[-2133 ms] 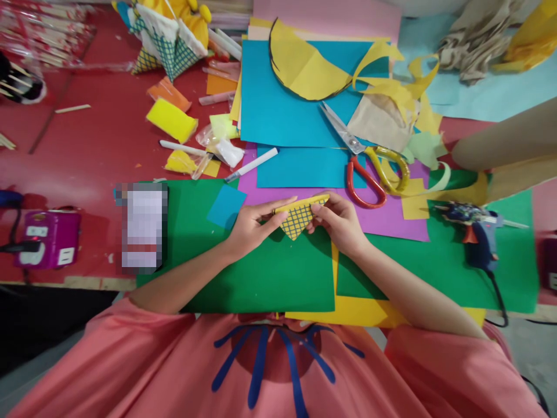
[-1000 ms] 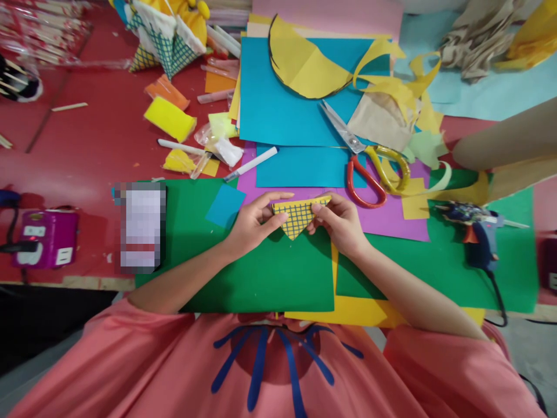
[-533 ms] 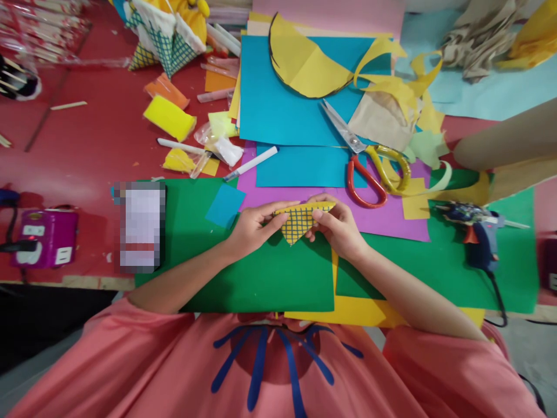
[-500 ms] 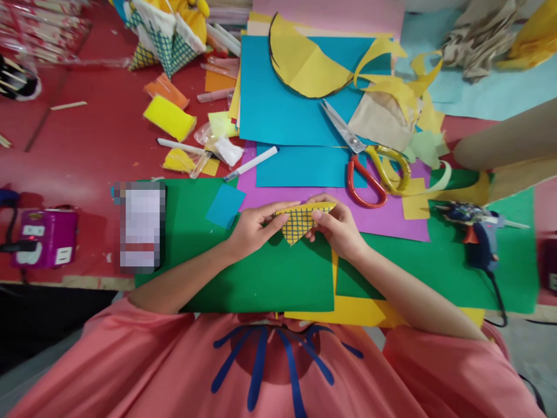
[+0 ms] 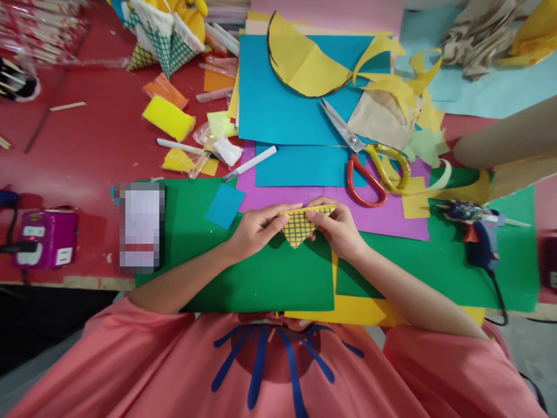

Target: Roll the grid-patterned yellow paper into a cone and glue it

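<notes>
Between my two hands is a small yellow paper triangle [image 5: 296, 229] with a dark grid drawn on it, its point hanging downward. My left hand [image 5: 260, 229] pinches its left corner, thumb in front and fingers behind. My right hand [image 5: 340, 229] grips the right side, thumb on the front near the top edge. Both hands are closed on the paper above a green sheet [image 5: 261, 284]. Just beyond them, scissors [image 5: 354, 142] with one red and one yellow handle lie partly spread on blue and purple sheets. A blue paper square [image 5: 224, 206] lies left of my left hand.
A glue gun [image 5: 481, 232] with a cord lies at the right, near a brown paper roll [image 5: 509, 136]. Left are a phone-like blurred object [image 5: 141, 226] and a purple power socket box [image 5: 46, 238]. Markers [image 5: 252, 162], a yellow packet [image 5: 169, 118] and a yellow paper half-circle [image 5: 307, 61] lie farther back.
The paper triangle has shifted slightly right and down and turned a little. My right thumb has slid left along its top edge. My left hand is almost unmoved.
</notes>
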Motion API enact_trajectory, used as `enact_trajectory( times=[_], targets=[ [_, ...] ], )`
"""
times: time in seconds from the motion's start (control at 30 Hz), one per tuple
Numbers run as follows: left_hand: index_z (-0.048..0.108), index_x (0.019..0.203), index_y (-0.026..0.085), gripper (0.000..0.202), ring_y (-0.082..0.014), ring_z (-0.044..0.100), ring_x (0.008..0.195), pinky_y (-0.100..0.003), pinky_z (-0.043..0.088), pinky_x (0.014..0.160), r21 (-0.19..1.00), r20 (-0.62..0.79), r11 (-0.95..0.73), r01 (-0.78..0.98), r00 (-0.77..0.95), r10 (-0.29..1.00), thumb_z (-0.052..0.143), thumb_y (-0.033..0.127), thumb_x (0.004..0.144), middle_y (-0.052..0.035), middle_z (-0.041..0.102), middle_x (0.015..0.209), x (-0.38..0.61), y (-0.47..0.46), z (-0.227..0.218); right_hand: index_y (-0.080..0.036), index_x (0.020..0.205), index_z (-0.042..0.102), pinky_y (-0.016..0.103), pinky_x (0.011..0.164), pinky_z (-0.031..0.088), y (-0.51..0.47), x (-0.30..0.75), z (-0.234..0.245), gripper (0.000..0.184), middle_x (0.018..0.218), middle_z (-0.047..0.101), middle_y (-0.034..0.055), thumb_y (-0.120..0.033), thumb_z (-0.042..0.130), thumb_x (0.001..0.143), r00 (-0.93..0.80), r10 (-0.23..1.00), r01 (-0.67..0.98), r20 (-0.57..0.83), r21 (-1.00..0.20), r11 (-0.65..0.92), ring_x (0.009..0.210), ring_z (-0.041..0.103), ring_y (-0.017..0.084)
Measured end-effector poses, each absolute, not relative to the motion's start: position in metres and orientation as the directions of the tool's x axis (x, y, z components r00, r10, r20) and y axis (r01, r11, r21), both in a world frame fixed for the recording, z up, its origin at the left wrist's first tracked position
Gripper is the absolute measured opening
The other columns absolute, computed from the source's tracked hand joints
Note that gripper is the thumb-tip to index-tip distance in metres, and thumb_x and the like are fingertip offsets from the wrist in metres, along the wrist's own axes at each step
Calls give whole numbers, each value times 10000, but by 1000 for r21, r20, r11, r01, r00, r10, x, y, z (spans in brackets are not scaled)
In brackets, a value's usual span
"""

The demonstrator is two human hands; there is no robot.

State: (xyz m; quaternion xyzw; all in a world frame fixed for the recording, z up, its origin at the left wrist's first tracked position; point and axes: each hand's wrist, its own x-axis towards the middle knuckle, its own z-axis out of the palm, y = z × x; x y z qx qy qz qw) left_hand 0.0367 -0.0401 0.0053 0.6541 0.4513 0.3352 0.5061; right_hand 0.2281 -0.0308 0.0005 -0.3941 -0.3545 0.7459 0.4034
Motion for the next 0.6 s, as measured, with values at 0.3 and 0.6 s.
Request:
enact_trajectory(
  times=[0.3,0.6],
  targets=[
    [627,1182,211,342,-151,682,929,-197,560,772,969,-22,-72,238,369,929,487,366,911,-48,696,1095,38,-37,6,-140,804,616,178,401,473,-31,228,-1,196,626,606,-18,-306,702,744,-364,882,-303,-299,-857,-416,482,566,74],
    [616,1197,222,340,-163,677,961,-212,560,804,954,5,-119,277,383,924,508,344,899,-45,682,1123,37,-40,6,-145,787,608,165,382,444,-31,228,2,175,606,596,-28,-294,693,749,-365,878,-274,-309,-866,-419,453,544,61]
  ],
)
